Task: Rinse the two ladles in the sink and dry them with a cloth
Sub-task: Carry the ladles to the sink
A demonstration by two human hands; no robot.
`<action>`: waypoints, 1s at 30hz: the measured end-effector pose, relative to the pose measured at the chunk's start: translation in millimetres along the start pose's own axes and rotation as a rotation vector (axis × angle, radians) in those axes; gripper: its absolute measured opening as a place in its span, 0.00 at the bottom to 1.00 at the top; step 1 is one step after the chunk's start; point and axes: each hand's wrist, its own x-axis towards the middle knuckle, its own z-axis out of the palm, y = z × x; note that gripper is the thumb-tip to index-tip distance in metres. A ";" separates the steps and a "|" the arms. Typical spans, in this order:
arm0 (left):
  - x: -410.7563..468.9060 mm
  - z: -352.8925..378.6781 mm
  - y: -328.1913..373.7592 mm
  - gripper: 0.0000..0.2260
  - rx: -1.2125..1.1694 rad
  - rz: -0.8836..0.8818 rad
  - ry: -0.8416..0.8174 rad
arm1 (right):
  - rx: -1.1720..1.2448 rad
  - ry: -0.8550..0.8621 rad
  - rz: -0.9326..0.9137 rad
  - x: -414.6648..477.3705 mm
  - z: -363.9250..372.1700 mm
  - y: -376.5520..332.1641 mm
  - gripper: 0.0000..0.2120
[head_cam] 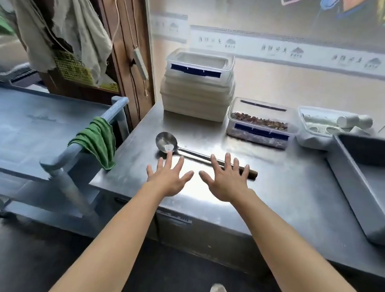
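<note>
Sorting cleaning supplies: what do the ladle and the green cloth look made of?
Ladle: bowl and shaft look like polished steel, mirror-bright with glare; the dark brown grip is possibly wood. Green cloth: soft matte fabric, perhaps microfibre, draped in folds.

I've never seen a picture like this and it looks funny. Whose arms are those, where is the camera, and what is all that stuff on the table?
The arms belong to a person wearing a camera on their head, so you see what they see, looking down. There is just this one picture.

The left hand and the right hand are spread open over a shiny metal table. They hold nothing.

Just past the fingers lies a ladle, a big metal soup spoon with a long handle. Only one ladle shows. Behind it are a stack of plastic boxes, a box with brownish bits and a grey tub on the right.

On the left a green cloth hangs over a cart. No sink shows here.
</note>
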 end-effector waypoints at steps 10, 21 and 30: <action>146.2 34.4 82.9 0.32 -0.098 -0.131 -0.143 | 0.023 -0.149 -0.057 154.8 -2.4 108.4 0.36; 250.5 73.7 93.0 0.35 -0.462 -0.308 -0.151 | 0.056 -0.339 -0.063 256.7 47.5 127.4 0.42; 346.0 91.3 69.1 0.08 -1.603 -0.905 -0.151 | 0.116 -0.432 -0.035 320.3 81.3 116.3 0.23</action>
